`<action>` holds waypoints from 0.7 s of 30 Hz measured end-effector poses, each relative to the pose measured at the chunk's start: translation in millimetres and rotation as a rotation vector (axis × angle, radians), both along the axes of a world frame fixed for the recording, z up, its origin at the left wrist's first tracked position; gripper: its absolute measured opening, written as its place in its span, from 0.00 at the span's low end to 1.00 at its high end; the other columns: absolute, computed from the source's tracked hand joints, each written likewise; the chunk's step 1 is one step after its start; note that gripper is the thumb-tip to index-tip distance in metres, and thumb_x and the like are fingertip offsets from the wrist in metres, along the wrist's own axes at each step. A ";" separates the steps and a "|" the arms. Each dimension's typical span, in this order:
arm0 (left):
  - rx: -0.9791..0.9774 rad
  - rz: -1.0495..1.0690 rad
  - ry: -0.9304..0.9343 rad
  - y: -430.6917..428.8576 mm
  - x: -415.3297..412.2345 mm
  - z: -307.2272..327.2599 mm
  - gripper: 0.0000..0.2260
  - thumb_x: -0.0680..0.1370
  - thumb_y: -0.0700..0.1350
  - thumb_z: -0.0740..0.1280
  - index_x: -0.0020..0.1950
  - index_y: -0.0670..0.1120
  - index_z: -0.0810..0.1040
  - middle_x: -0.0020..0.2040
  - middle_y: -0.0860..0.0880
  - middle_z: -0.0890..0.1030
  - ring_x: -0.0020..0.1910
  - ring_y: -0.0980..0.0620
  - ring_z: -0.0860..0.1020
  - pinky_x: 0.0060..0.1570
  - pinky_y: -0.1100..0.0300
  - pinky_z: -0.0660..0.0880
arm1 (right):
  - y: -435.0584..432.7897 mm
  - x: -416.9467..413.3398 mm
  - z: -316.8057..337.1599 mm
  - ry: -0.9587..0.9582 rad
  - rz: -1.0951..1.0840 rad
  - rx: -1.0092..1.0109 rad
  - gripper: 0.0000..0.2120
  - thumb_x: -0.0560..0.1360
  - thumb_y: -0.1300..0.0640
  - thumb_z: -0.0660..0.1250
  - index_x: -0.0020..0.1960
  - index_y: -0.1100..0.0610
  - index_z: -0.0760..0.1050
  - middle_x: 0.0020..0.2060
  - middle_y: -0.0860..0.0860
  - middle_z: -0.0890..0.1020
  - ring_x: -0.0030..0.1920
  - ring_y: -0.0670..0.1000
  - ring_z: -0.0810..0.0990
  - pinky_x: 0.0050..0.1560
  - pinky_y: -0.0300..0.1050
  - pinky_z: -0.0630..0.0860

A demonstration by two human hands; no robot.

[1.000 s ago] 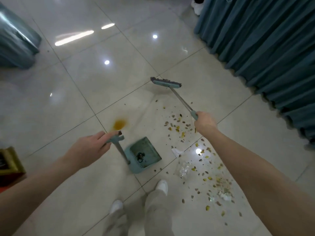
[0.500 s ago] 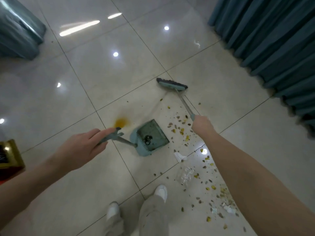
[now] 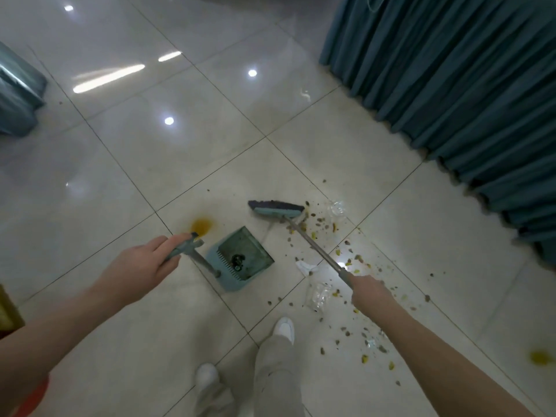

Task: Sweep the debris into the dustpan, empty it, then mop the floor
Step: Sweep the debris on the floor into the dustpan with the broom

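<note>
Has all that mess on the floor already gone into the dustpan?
No, the dustpan holds only a small dark clump, while most of the debris lies scattered over the tiles to its right.

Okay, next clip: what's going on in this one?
A person is sweeping a tiled floor. The left hand grips the handle of a teal dustpan resting on the floor; the right hand holds the broom, its head low just beyond the pan's mouth. Most debris lies scattered to the right, not yet swept in. An orange stain sits beside the pan.
</note>
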State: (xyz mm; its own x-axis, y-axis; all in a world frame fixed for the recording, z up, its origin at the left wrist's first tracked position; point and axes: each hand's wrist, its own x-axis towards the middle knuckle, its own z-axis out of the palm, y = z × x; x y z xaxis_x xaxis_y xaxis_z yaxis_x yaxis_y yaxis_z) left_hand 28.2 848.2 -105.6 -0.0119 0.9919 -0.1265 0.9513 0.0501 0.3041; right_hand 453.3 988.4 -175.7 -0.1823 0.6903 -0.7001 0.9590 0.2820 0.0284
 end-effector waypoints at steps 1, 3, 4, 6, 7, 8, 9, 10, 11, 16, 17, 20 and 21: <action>-0.012 0.014 -0.004 -10.6 -1.4 0.3 0.21 0.76 0.57 0.51 0.68 0.55 0.67 0.45 0.51 0.78 0.29 0.47 0.77 0.30 0.56 0.75 | -18.4 2.8 6.7 -0.011 0.001 -0.002 0.29 0.77 0.67 0.53 0.73 0.45 0.59 0.34 0.48 0.69 0.29 0.45 0.70 0.26 0.36 0.66; -0.037 0.038 -0.011 -31.0 -5.0 1.1 0.22 0.76 0.59 0.50 0.69 0.57 0.65 0.47 0.51 0.79 0.31 0.46 0.78 0.32 0.55 0.76 | -53.8 6.3 17.7 -0.043 -0.030 -0.007 0.30 0.77 0.68 0.52 0.74 0.44 0.57 0.35 0.49 0.71 0.29 0.46 0.71 0.28 0.38 0.70; -0.043 0.044 -0.009 -40.6 -7.9 0.6 0.22 0.76 0.59 0.51 0.69 0.57 0.65 0.49 0.51 0.79 0.32 0.46 0.79 0.33 0.55 0.76 | -69.7 7.3 19.4 -0.060 -0.035 -0.005 0.32 0.77 0.69 0.51 0.75 0.43 0.56 0.37 0.49 0.72 0.31 0.47 0.73 0.30 0.39 0.73; -0.053 0.060 -0.012 -57.8 -15.2 1.3 0.19 0.78 0.56 0.55 0.69 0.58 0.64 0.52 0.51 0.79 0.35 0.44 0.80 0.35 0.54 0.75 | -93.9 5.9 22.8 -0.073 -0.059 -0.004 0.34 0.76 0.69 0.51 0.75 0.40 0.55 0.40 0.50 0.74 0.34 0.49 0.77 0.36 0.42 0.79; -0.065 0.068 -0.018 -65.3 -19.0 1.7 0.18 0.79 0.54 0.58 0.70 0.58 0.64 0.53 0.51 0.78 0.37 0.44 0.80 0.36 0.53 0.75 | -100.5 4.2 24.1 -0.056 -0.092 -0.001 0.35 0.76 0.68 0.51 0.75 0.38 0.55 0.41 0.51 0.76 0.35 0.49 0.78 0.38 0.43 0.80; -0.077 0.072 -0.019 -72.4 -22.8 2.1 0.19 0.79 0.54 0.58 0.70 0.58 0.63 0.54 0.51 0.78 0.38 0.44 0.80 0.38 0.53 0.76 | -103.5 1.4 26.3 -0.029 -0.127 0.012 0.35 0.76 0.68 0.51 0.74 0.37 0.56 0.42 0.51 0.78 0.35 0.49 0.79 0.37 0.44 0.80; -0.082 0.070 -0.011 -78.7 -26.5 2.6 0.19 0.79 0.56 0.56 0.70 0.58 0.63 0.55 0.51 0.78 0.39 0.44 0.80 0.38 0.53 0.76 | -103.9 -2.2 28.9 -0.001 -0.151 0.032 0.35 0.75 0.68 0.52 0.74 0.37 0.58 0.42 0.51 0.79 0.33 0.49 0.79 0.35 0.44 0.80; -0.081 0.070 -0.006 -83.9 -30.0 3.5 0.22 0.78 0.60 0.52 0.71 0.58 0.63 0.55 0.51 0.79 0.39 0.45 0.80 0.38 0.54 0.76 | -102.5 -7.0 32.1 0.025 -0.163 0.053 0.34 0.75 0.67 0.52 0.73 0.37 0.59 0.41 0.50 0.80 0.31 0.48 0.78 0.31 0.43 0.78; -0.082 0.077 -0.008 -87.7 -33.4 3.9 0.24 0.76 0.62 0.48 0.71 0.59 0.63 0.56 0.52 0.79 0.39 0.45 0.81 0.38 0.55 0.76 | -99.3 -13.4 35.8 0.038 -0.164 0.070 0.33 0.75 0.67 0.53 0.73 0.38 0.61 0.39 0.50 0.80 0.28 0.47 0.76 0.27 0.40 0.76; -0.073 0.100 0.007 -99.9 -38.1 0.7 0.28 0.74 0.63 0.43 0.72 0.59 0.62 0.56 0.53 0.79 0.40 0.47 0.81 0.39 0.56 0.75 | -56.3 -64.0 42.1 0.084 -0.089 0.135 0.29 0.76 0.65 0.56 0.72 0.44 0.66 0.41 0.53 0.80 0.35 0.51 0.80 0.37 0.46 0.81; -0.075 0.108 0.009 -100.6 -37.4 0.0 0.28 0.73 0.63 0.42 0.72 0.60 0.62 0.55 0.53 0.79 0.40 0.47 0.81 0.39 0.56 0.74 | -43.5 -77.8 43.0 0.102 -0.070 0.137 0.29 0.76 0.66 0.55 0.72 0.43 0.65 0.41 0.53 0.79 0.35 0.51 0.80 0.36 0.46 0.80; -0.059 0.151 0.001 -99.6 -38.5 -4.5 0.26 0.74 0.62 0.45 0.71 0.60 0.63 0.51 0.54 0.79 0.37 0.48 0.80 0.36 0.57 0.73 | 1.8 -123.9 40.4 0.179 -0.014 0.135 0.28 0.77 0.67 0.55 0.72 0.44 0.65 0.39 0.53 0.79 0.33 0.51 0.79 0.32 0.46 0.79; -0.044 0.161 -0.011 -98.9 -38.8 -6.0 0.24 0.75 0.62 0.47 0.70 0.60 0.63 0.50 0.54 0.80 0.35 0.49 0.80 0.34 0.57 0.74 | 18.0 -140.6 38.5 0.194 0.018 0.134 0.27 0.77 0.66 0.55 0.71 0.45 0.65 0.38 0.53 0.79 0.33 0.51 0.78 0.31 0.46 0.78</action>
State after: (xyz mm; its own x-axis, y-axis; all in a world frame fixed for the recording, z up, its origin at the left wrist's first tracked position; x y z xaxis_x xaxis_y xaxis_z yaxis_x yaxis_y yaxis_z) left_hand -10.6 749.3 -111.7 -0.1685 0.9708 -0.1709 0.9267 0.2151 0.3083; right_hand 312.7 1006.4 -137.2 -0.3177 0.7702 -0.5531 0.9450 0.3053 -0.1175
